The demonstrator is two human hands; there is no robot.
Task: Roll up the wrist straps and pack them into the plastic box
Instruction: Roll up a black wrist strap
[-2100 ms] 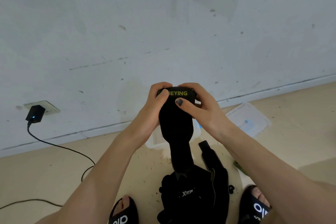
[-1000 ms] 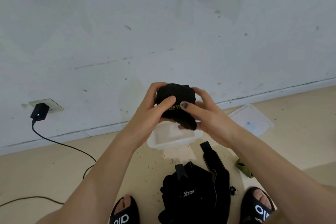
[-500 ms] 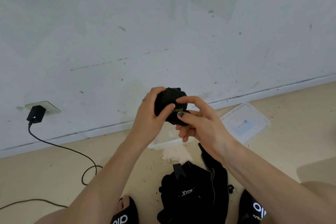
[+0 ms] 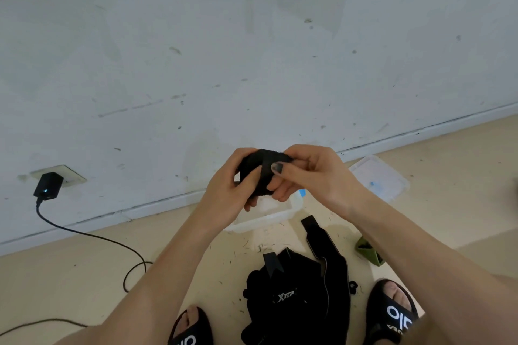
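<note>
Head camera view, looking forward and down at a pale beige floor that meets a scuffed white wall.

Both hands are raised together in the middle of the view, clamped on a rolled wrist strap [image 4: 259, 169]: a compact bundle of soft black fabric with a band wrapped across its front. The left hand [image 4: 228, 193] cups the roll from the left, thumb pressed against its front. The right hand [image 4: 309, 173] pinches the band from the right; its thumbnail carries dark polish.

Directly below the hands, on the floor by the wall, stands the plastic box [image 4: 265, 216], a shallow translucent white rectangle, partly hidden by the hands. Its flat translucent lid [image 4: 378, 179] lies apart to the right.

Nearer the feet lies a heap of black straps [image 4: 297, 291], limp and matte, one marked with a white logo, with a long strap running up toward the box. A small olive-green object [image 4: 368, 251] sits to the right. Black slide sandals [image 4: 392, 314] show at the bottom edge.

On the left, a black charger [image 4: 48, 186] sits in a wall socket, its cable looping across the floor.

Two seconds ago the strap hung long from the hands down to the heap; it is now wound fully into the roll, and its yellow lettering no longer shows.
</note>
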